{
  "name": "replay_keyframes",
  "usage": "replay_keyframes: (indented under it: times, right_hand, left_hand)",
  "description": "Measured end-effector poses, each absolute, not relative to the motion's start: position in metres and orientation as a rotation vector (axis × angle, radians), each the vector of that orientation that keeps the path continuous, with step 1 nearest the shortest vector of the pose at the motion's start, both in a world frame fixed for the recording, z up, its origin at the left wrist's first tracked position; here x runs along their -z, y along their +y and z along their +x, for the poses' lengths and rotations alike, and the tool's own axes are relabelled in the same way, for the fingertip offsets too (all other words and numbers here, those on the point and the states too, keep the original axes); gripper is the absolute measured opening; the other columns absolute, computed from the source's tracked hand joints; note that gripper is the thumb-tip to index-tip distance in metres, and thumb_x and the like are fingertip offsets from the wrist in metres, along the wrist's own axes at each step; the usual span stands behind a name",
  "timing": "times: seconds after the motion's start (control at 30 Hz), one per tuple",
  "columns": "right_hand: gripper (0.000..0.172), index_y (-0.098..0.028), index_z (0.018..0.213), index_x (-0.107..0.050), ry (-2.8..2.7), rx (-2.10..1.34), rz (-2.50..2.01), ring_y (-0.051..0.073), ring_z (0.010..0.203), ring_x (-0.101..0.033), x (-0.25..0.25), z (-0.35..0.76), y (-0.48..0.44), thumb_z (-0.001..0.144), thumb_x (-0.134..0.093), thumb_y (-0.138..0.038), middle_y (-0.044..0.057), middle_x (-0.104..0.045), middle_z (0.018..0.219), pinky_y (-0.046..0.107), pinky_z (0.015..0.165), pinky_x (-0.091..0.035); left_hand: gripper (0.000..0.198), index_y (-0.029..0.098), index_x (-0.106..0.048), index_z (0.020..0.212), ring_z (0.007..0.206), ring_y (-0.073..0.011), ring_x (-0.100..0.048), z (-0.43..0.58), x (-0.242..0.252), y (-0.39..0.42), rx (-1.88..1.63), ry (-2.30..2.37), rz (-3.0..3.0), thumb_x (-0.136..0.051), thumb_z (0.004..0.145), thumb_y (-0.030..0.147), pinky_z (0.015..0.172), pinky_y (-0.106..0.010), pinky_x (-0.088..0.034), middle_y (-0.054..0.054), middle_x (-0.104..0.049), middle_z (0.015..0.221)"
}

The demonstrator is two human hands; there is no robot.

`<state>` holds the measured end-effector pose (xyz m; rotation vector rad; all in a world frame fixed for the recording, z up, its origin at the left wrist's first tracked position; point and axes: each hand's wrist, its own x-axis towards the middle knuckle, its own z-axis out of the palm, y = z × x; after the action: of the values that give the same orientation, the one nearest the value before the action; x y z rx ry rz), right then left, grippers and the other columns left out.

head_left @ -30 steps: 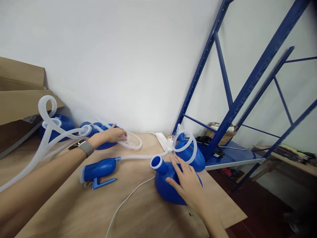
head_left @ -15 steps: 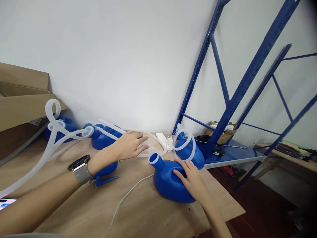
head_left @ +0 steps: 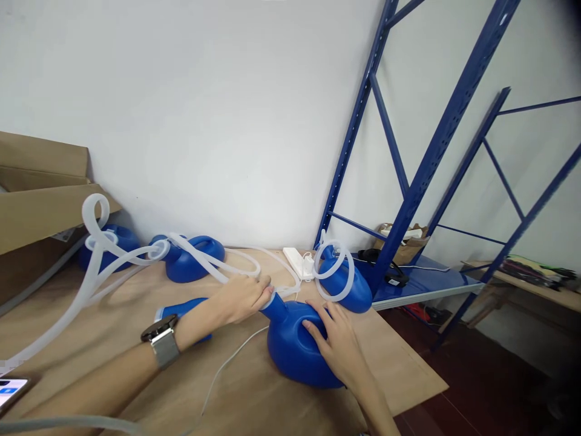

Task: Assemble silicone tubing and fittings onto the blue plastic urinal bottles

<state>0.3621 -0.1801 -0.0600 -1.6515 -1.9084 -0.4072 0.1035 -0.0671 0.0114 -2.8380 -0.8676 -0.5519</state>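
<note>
A blue plastic urinal bottle (head_left: 297,354) stands on the table before me, its short spout tilted up to the left. My right hand (head_left: 333,336) grips its handle from the right, with the thumb at the handle opening. At the spout's mouth is my left hand (head_left: 247,297), its fingers curled closed. What those fingers hold, if anything, is hidden. A translucent tube (head_left: 200,254) runs behind the left hand. Under my left forearm lies another blue piece (head_left: 181,307), partly covered.
More blue bottles (head_left: 195,260) with coiled tubes stand along the wall, one at the right (head_left: 347,284). A white power strip (head_left: 294,260) and thin cable (head_left: 222,369) lie on the table. Cardboard box (head_left: 45,206) at left, phone (head_left: 11,390) below it, blue metal rack (head_left: 408,200) at right.
My left hand has moved down to the spout's mouth, its spread fingers now curled. My right hand stays on the bottle, which appears slightly further left and lower as the view shifts.
</note>
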Motion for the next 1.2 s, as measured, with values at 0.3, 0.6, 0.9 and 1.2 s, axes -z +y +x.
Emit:
replay_keyframes:
  times: [0.3, 0.6, 0.9, 1.2]
  right_hand:
    - [0.047, -0.031, 0.142, -0.064, -1.912, 0.558, -1.681, 0.033, 0.108, -0.068, 0.068, 0.359, -0.182, 0.107, -0.04, -0.053, 0.014, -0.071, 0.118, 0.051, 0.093, -0.056]
    - [0.046, -0.029, 0.139, -0.067, -1.882, 0.562, -1.68, 0.035, 0.105, -0.069, 0.069, 0.355, -0.183, 0.107, -0.042, -0.051, 0.016, -0.072, 0.114, 0.05, 0.088, -0.056]
    - [0.054, -0.023, 0.099, -0.074, -1.82, 0.1, -1.826, 0.03, 0.09, -0.074, 0.024, 0.339, -0.18, 0.106, -0.034, -0.058, 0.012, -0.078, 0.093, 0.04, 0.08, -0.052]
    - [0.054, -0.021, 0.076, -0.071, -1.806, -0.19, -2.082, 0.032, 0.087, -0.073, -0.005, 0.334, -0.156, 0.087, -0.06, -0.073, 0.011, -0.078, 0.085, 0.033, 0.069, -0.044]
  left_hand:
    - [0.041, 0.014, -0.066, 0.104, 0.062, -0.0273, -0.069, 0.125, 0.005, -0.079, 0.522, -1.191, -2.674, -0.03, 0.105, 0.034, 0.058, -0.036, -0.044, -0.016, -0.074, 0.075]
    - [0.043, 0.013, -0.067, 0.106, 0.062, -0.0288, -0.069, 0.13, 0.008, -0.086, 0.523, -1.255, -2.638, -0.029, 0.106, 0.034, 0.057, -0.036, -0.045, -0.018, -0.074, 0.075]
    - [0.04, 0.022, -0.072, 0.101, 0.109, -0.0304, -0.068, 0.134, -0.015, -0.084, 0.562, -0.952, -2.887, -0.036, 0.106, 0.038, 0.096, -0.048, -0.045, -0.013, -0.074, 0.108]
    - [0.023, 0.023, -0.067, 0.098, 0.098, -0.0238, -0.067, 0.138, -0.01, -0.083, 0.62, -1.037, -3.044, -0.046, 0.099, 0.031, 0.085, -0.036, -0.045, -0.005, -0.073, 0.104]
